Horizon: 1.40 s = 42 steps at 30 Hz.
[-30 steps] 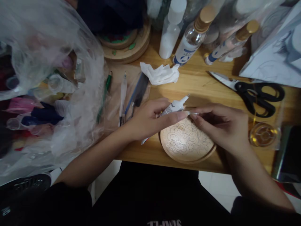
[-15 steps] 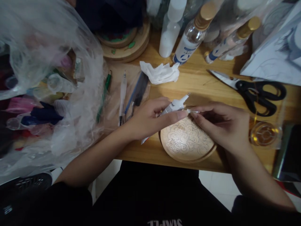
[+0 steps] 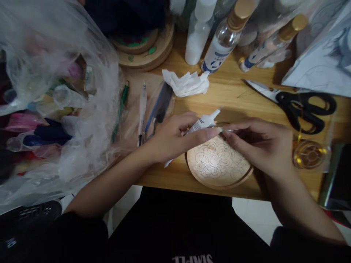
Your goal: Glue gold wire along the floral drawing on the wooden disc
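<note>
My left hand [image 3: 170,140] is closed around a white tube with a narrow nozzle [image 3: 207,120], which tilts up to the right. Its thumb reaches across to the fingertips of my right hand [image 3: 264,146]. Those fingertips pinch a small whitish piece [image 3: 226,130], too small and blurred to name. Just below both hands lies a round wooden board [image 3: 215,164] with a flower pattern drawn in thin dark lines. The hands cover its upper edge.
Scissors [image 3: 296,106] and a spool of golden thread [image 3: 311,155] lie right. Behind are a crumpled tissue [image 3: 189,84] and bottles [image 3: 219,47]. Pens [image 3: 142,106] lie left, beside a large plastic bag [image 3: 90,146] of mixed items. A dark phone-like object [image 3: 336,179] sits far right.
The view has shifted very slightly. Both hands keep almost the same pose, with the tube and the small piece still held.
</note>
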{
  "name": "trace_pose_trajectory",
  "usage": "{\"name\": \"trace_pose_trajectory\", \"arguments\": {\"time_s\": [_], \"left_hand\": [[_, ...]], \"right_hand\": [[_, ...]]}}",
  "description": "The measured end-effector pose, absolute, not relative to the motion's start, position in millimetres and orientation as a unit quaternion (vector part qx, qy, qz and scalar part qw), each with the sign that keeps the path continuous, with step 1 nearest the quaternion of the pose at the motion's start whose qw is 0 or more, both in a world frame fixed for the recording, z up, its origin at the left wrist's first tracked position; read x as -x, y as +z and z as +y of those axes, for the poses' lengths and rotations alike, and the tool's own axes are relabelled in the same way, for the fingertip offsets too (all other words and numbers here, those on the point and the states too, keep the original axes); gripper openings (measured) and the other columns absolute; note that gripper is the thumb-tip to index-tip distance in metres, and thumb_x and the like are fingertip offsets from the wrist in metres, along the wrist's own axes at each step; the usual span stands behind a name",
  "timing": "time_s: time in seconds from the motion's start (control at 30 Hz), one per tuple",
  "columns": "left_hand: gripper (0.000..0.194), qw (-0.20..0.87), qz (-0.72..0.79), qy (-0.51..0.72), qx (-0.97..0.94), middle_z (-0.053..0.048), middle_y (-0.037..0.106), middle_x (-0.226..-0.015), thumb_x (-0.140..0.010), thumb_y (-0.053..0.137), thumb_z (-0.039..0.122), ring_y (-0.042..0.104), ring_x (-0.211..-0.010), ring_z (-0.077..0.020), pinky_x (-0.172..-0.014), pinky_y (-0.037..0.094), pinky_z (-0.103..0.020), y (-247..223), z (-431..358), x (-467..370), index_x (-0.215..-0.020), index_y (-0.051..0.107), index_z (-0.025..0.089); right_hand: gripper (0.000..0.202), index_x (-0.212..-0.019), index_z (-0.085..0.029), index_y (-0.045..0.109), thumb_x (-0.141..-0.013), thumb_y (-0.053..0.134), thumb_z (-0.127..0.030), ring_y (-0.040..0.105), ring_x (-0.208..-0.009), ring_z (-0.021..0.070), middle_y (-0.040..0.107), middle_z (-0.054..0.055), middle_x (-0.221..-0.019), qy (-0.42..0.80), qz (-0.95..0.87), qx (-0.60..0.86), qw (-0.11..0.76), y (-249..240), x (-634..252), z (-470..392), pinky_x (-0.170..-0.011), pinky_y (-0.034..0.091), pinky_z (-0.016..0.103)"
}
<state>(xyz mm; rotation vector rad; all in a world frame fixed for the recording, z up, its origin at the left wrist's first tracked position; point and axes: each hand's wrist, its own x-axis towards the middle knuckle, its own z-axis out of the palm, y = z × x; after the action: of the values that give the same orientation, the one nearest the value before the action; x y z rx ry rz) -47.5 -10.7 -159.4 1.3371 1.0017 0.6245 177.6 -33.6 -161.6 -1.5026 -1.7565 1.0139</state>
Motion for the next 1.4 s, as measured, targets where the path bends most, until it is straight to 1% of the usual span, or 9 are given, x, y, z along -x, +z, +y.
{"name": "trace_pose_trajectory", "arguments": {"time_s": [0.27,0.5,0.63,0.83,0.97,1.03,1.17,1.3,1.4], "left_hand": [[0.042,0.624,0.430,0.277,-0.590,0.002,0.054,-0.065,-0.088,0.062,0.050,0.052,-0.061,-0.0101,-0.055,0.038,-0.027,-159.8,-10.0,47.7,-0.062,0.051,0.019],[0.043,0.619,0.438,0.276,-0.590,0.002,0.055,-0.065,-0.088,0.062,0.052,0.052,-0.060,-0.0102,-0.056,0.038,-0.028,-160.5,-10.5,47.8,-0.061,0.052,0.020],[0.043,0.617,0.441,0.273,-0.592,0.002,0.055,-0.064,-0.087,0.062,0.050,0.051,-0.059,-0.0098,-0.055,0.037,-0.027,-159.9,-10.2,47.7,-0.060,0.051,0.019],[0.044,0.617,0.445,0.272,-0.589,0.002,0.054,-0.063,-0.086,0.063,0.051,0.052,-0.060,-0.0101,-0.056,0.038,-0.028,-160.0,-10.4,47.3,-0.059,0.049,0.019],[0.044,0.617,0.440,0.279,-0.590,0.001,0.055,-0.065,-0.088,0.063,0.051,0.053,-0.061,-0.0103,-0.057,0.039,-0.028,-160.6,-10.9,47.7,-0.060,0.050,0.019],[0.045,0.616,0.440,0.280,-0.590,0.001,0.055,-0.065,-0.088,0.063,0.052,0.053,-0.060,-0.0103,-0.057,0.039,-0.028,-160.6,-11.0,47.6,-0.060,0.050,0.019],[0.047,0.614,0.439,0.282,-0.592,0.001,0.055,-0.064,-0.088,0.062,0.056,0.053,-0.060,-0.0107,-0.056,0.039,-0.029,-159.9,-10.6,47.3,-0.060,0.052,0.019],[0.048,0.614,0.439,0.280,-0.593,0.001,0.056,-0.063,-0.088,0.062,0.058,0.052,-0.060,-0.0112,-0.056,0.038,-0.029,-159.9,-10.5,47.3,-0.060,0.052,0.020],[0.046,0.617,0.439,0.278,-0.591,0.001,0.056,-0.064,-0.089,0.062,0.055,0.052,-0.061,-0.0112,-0.057,0.038,-0.029,-160.3,-10.7,47.7,-0.061,0.052,0.020]], "right_hand": [[0.010,-0.091,-0.025,0.077,-0.081,0.075,-0.025,0.067,-0.063,0.0102,0.077,0.001,-0.083,0.390,-0.648,0.578,0.305,-161.4,-175.1,-33.9,-0.054,0.051,0.023],[0.008,-0.088,-0.024,0.077,-0.080,0.076,-0.025,0.067,-0.062,0.0111,0.077,0.001,-0.082,0.385,-0.640,0.587,0.312,-161.6,-174.3,-34.3,-0.053,0.052,0.024],[0.008,-0.088,-0.024,0.076,-0.080,0.076,-0.026,0.067,-0.062,0.0110,0.077,0.000,-0.080,0.378,-0.646,0.588,0.307,-161.4,-174.6,-34.4,-0.053,0.051,0.024],[0.010,-0.089,-0.024,0.076,-0.080,0.076,-0.024,0.068,-0.064,0.0113,0.077,0.000,-0.083,0.394,-0.653,0.574,0.300,-162.2,-176.6,-34.5,-0.055,0.052,0.024],[0.009,-0.088,-0.024,0.076,-0.079,0.075,-0.023,0.068,-0.065,0.0115,0.076,0.000,-0.080,0.398,-0.657,0.569,0.294,-160.7,-178.2,-33.8,-0.057,0.052,0.024],[0.008,-0.087,-0.022,0.077,-0.079,0.075,-0.023,0.068,-0.065,0.0116,0.076,0.001,-0.078,0.398,-0.661,0.568,0.286,-159.3,-178.7,-32.9,-0.057,0.052,0.024],[0.007,-0.085,-0.019,0.077,-0.079,0.074,-0.021,0.068,-0.062,0.0118,0.078,0.005,-0.080,0.408,-0.666,0.556,0.282,-157.0,-180.2,-32.0,-0.054,0.050,0.024],[0.006,-0.085,-0.020,0.077,-0.079,0.073,-0.021,0.067,-0.061,0.0110,0.077,0.004,-0.079,0.412,-0.670,0.552,0.276,-156.9,-182.4,-33.0,-0.053,0.049,0.023],[0.007,-0.086,-0.022,0.076,-0.079,0.075,-0.024,0.067,-0.062,0.0112,0.077,0.001,-0.079,0.412,-0.667,0.554,0.280,-158.4,-183.3,-34.0,-0.053,0.049,0.024]]}}
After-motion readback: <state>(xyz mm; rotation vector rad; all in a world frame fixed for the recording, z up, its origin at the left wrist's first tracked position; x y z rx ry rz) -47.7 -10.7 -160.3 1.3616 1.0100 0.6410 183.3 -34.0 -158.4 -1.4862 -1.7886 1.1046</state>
